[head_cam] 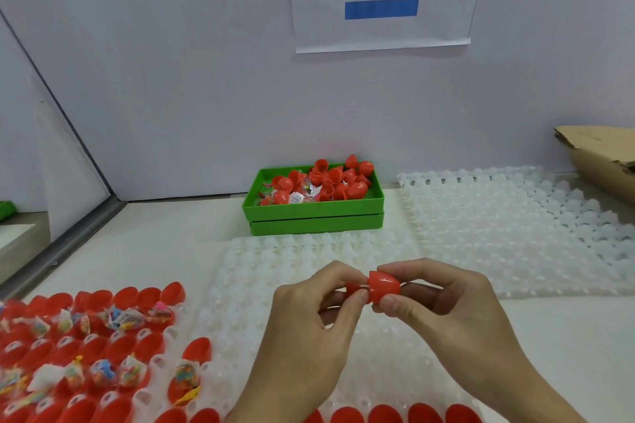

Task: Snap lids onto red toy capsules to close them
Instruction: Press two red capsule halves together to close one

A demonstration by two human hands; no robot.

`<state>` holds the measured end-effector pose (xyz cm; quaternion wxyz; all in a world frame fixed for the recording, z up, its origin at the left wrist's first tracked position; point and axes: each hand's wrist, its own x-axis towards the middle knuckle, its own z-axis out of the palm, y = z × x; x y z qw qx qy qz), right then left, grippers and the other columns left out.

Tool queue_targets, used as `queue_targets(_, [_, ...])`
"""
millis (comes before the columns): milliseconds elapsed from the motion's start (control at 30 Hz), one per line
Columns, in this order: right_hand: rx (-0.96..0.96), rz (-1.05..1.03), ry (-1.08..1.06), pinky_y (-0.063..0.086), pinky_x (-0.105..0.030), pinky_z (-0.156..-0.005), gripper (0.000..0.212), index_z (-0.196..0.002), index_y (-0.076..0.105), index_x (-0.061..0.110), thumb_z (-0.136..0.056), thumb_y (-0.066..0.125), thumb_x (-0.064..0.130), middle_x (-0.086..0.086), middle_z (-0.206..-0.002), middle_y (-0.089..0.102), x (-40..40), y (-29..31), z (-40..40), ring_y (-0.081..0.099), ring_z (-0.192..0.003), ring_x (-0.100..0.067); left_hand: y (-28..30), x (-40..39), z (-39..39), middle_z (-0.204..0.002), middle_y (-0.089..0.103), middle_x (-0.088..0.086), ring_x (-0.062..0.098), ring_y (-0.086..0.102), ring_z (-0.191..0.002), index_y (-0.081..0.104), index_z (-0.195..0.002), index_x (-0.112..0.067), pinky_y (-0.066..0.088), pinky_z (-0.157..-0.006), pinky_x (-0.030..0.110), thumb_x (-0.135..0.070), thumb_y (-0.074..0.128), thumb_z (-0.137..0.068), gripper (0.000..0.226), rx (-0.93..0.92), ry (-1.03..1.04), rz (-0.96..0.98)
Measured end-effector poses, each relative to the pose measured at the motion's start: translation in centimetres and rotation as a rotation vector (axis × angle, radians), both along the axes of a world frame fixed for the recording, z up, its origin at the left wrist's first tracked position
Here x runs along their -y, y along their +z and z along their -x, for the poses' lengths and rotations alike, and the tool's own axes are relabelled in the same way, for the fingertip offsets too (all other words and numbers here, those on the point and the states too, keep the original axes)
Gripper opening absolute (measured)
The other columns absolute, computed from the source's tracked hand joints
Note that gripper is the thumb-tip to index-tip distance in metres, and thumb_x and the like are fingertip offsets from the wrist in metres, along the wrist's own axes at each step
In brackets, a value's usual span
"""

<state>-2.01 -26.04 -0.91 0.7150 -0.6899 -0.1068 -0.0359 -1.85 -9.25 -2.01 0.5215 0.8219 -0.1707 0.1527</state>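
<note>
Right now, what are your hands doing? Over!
Left hand pinches small red piece. Right hand grips red capsule half. Halves meeting, not visibly snapped. Nothing in the way.

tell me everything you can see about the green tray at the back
The green plastic tray is a shallow rectangular bin with a perforated floor, seemingly stacked on a second identical green tray. It sits on the white tabletop against the pale back wall, beyond the white moulded holder sheets. It holds a loose heap of glossy red plastic capsule halves mixed with a few small clear toy packets. Neither hand touches it.
</note>
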Motion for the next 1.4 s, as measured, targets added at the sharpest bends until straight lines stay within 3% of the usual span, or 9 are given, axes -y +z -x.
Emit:
queue_targets(133, [0.005,0.012,-0.004,0.056,-0.018,-0.070,0.038,-0.090,0.078,0.026,-0.073,0.077,-0.007,-0.011,-0.075,0.076,-0.1,-0.3,0.1,0.075,-0.075,-0.023,-0.2,0.3,0.1,-0.083,0.073,-0.023,0.000,0.072,-0.081,0.073,-0.090,-0.046,0.054,-0.068,0.010,-0.008,0.072,-0.088,0.038,0.016,0.045,0.017])
queue_targets(333, [0.010,-0.008,-0.056,0.057,-0.019,-0.070,0.029,-0.088,0.077,0.018,-0.073,0.078,-0.006,-0.010,-0.076,0.076,-0.2,-0.5,-0.1,0.075,-0.076,-0.023,0.3,0.5,0.3,-0.099,0.071,-0.030,-0.002,0.068,-0.095,0.068,-0.109,-0.049,0.056,-0.074,0.012,-0.016,0.062,-0.090,0.039,0.088,0.014,-0.040])
queue_targets(467, [0.004,-0.020,-0.059,0.056,-0.019,-0.070,0.027,-0.086,0.078,0.018,-0.073,0.077,-0.006,-0.011,-0.077,0.076,0.0,-0.4,-0.1,0.075,-0.076,-0.024,0.0,0.8,0.2,-0.093,0.073,-0.026,0.000,0.072,-0.086,0.070,-0.096,-0.057,0.056,-0.073,0.012,-0.008,0.073,-0.087,0.050,-0.033,0.074,0.091])
queue_targets(700, [-0.004,-0.001,-0.035,0.058,-0.021,-0.074,0.035,-0.089,0.078,0.026,-0.074,0.076,-0.007,-0.011,-0.076,0.076,-0.1,-0.3,0.1,0.075,-0.077,-0.024,-0.1,0.6,0.0,-0.083,0.074,-0.008,0.014,0.074,-0.082,0.070,-0.082,-0.033,0.057,-0.071,0.019,-0.003,0.072,-0.085,0.030,-0.104,0.039,0.221])
queue_targets(867, [-0.007,-0.025,-0.038,0.059,-0.025,-0.077,0.033,-0.089,0.078,0.024,-0.075,0.076,-0.006,-0.012,-0.078,0.076,-0.1,-0.2,0.1,0.075,-0.079,-0.024,-0.3,1.0,0.2,-0.079,0.073,-0.014,0.008,0.073,-0.077,0.071,-0.079,-0.038,0.056,-0.066,0.015,-0.001,0.072,-0.086,0.037,0.006,0.069,0.138])
queue_targets(1033, [0.007,-0.044,-0.042,0.059,-0.026,-0.077,0.035,-0.092,0.078,0.024,-0.075,0.076,-0.006,-0.012,-0.080,0.077,-0.1,-0.5,0.1,0.076,-0.080,-0.026,-0.4,1.2,0.3,-0.092,0.071,-0.024,-0.001,0.070,-0.085,0.072,-0.099,-0.035,0.057,-0.067,0.014,-0.011,0.071,-0.083,0.029,0.177,0.131,0.025])
queue_targets(1133, [0.011,-0.067,-0.044,0.059,-0.025,-0.076,0.031,-0.093,0.077,0.026,-0.069,0.078,0.006,-0.012,-0.080,0.077,-0.2,-0.5,0.2,0.076,-0.080,-0.025,-0.4,1.5,0.4,-0.098,0.071,-0.025,-0.006,0.067,-0.092,0.070,-0.107,-0.032,0.057,-0.070,0.013,-0.016,0.067,-0.082,0.031,0.238,0.177,-0.006])
queue_targets(1267, [0.004,-0.061,-0.035,0.059,-0.027,-0.078,0.031,-0.093,0.077,0.028,-0.064,0.078,0.017,-0.012,-0.079,0.077,-0.3,-0.4,0.2,0.076,-0.081,-0.025,-0.2,1.5,0.5,-0.086,0.074,-0.021,-0.001,0.071,-0.083,0.075,-0.095,-0.037,0.057,-0.066,0.013,-0.004,0.075,-0.083,0.035,0.119,0.188,0.095])
queue_targets(1400, [0.011,-0.031,-0.033,0.059,-0.029,-0.079,0.032,-0.092,0.078,0.023,-0.073,0.077,-0.003,-0.013,-0.078,0.076,-0.3,-0.5,0.3,0.075,-0.080,-0.026,0.0,1.5,0.4,-0.078,0.076,-0.014,0.004,0.073,-0.073,0.076,-0.079,-0.038,0.055,-0.062,0.012,0.003,0.078,-0.077,0.041,-0.080,0.163,0.248])
